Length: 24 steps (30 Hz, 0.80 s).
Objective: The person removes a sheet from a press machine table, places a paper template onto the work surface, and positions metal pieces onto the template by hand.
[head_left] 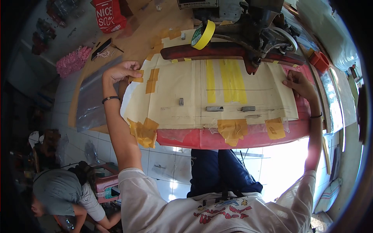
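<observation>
A large tan paper sheet with pencil lines lies across the work surface in front of me. My left hand pinches its upper left edge, by a piece of brown tape. At the right edge, my right hand has its fingers curled on the same sheet. Yellow tape strips run down the middle of the paper. Several small grey metal pieces sit on it. Brown tape covers parts of its front edge, over a red surface.
A dark machine with a long dark red bar stands over the sheet's far edge. A yellow tape roll hangs there. A red bag, a phone and pink material lie left. Another person bends low at lower left.
</observation>
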Tool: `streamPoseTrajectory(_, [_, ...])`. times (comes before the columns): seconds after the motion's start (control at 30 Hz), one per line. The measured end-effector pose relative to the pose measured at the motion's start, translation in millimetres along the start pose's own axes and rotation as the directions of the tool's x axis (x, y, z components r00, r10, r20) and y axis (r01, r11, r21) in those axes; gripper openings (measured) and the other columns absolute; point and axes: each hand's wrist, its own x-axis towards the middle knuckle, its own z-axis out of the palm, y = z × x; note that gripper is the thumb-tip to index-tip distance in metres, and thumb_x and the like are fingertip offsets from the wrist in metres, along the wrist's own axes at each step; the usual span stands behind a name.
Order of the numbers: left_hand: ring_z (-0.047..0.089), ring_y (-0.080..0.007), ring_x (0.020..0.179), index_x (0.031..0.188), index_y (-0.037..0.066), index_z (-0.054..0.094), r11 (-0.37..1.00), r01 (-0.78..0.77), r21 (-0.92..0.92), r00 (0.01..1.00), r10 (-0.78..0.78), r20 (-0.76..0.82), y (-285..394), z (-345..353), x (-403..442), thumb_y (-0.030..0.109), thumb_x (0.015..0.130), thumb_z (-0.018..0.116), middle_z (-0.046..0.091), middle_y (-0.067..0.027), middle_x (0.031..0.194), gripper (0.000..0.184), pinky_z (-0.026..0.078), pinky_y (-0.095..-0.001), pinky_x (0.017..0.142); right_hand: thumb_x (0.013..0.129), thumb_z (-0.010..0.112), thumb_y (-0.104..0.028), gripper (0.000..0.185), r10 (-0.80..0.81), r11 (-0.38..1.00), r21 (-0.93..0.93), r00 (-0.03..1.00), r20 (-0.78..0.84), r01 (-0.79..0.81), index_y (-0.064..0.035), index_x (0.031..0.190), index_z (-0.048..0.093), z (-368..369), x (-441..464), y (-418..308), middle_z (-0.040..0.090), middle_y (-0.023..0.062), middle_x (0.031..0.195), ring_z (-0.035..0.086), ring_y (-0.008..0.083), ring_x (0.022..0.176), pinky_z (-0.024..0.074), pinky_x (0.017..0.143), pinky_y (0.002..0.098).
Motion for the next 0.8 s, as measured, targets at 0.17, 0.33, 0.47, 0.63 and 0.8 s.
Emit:
streamPoseTrajectory(0.17, [0.052,-0.0002,0.063,0.081,0.018,0.042,1.0,0.006,0.027,0.999,-0.005,-0.035,1,7,-6,0.018,0.081,0.078,0.052,0.0094,0.074,0.037,0.043,-0.0172,0.047,0.089,0.07,-0.026,0.037,-0.016,0.999,-0.04,1.0,-0.024,0.015,-0.0139,0.074,0.039,3,-4,-2,0.045,-0.006,0.053,0.039,0.0016,0.037,0.0276,0.033,0.0194])
streamPoseTrajectory(0.33, [0.051,-0.0012,0.065,0.081,0.019,0.042,0.996,0.055,0.068,0.989,-0.046,-0.138,8,14,-7,0.022,0.079,0.08,0.05,0.01,0.073,0.038,0.044,-0.0182,0.056,0.089,0.07,-0.027,0.038,-0.121,0.991,-0.054,0.992,-0.032,0.119,-0.0136,0.073,0.038,4,-9,-1,0.043,-0.0061,0.053,0.039,0.0022,0.037,0.0281,0.032,0.0207])
streamPoseTrajectory(0.47, [0.05,0.0,0.069,0.084,0.021,0.044,0.985,0.148,0.083,0.964,-0.125,-0.233,15,28,-23,0.026,0.083,0.077,0.054,0.0124,0.078,0.033,0.038,-0.0176,0.059,0.089,0.069,-0.027,0.039,-0.15,0.986,-0.075,0.989,-0.009,0.149,-0.0129,0.074,0.037,1,-5,1,0.043,-0.0057,0.054,0.039,0.0027,0.038,0.0293,0.033,0.022])
streamPoseTrajectory(0.63, [0.053,-0.009,0.062,0.094,0.008,0.057,0.781,0.296,0.55,0.792,0.121,-0.598,41,51,-51,0.02,0.082,0.076,0.057,0.0039,0.07,0.026,0.044,-0.0243,0.058,0.09,0.068,-0.027,0.04,-0.209,0.974,-0.099,0.977,-0.033,0.205,-0.0119,0.072,0.036,5,-10,0,0.043,-0.0045,0.056,0.041,0.0039,0.039,0.0311,0.034,0.0231])
streamPoseTrajectory(0.8, [0.052,-0.0137,0.072,0.111,0.005,0.065,0.777,-0.254,0.576,0.77,0.522,-0.366,54,165,-71,0.021,0.079,0.078,0.059,-0.0001,0.081,0.038,0.045,-0.026,0.069,0.092,0.066,-0.027,0.04,-0.236,0.966,-0.137,0.965,-0.114,0.22,-0.009,0.069,0.037,12,-19,-6,0.04,-0.0021,0.055,0.041,0.0067,0.043,0.0336,0.04,0.0271])
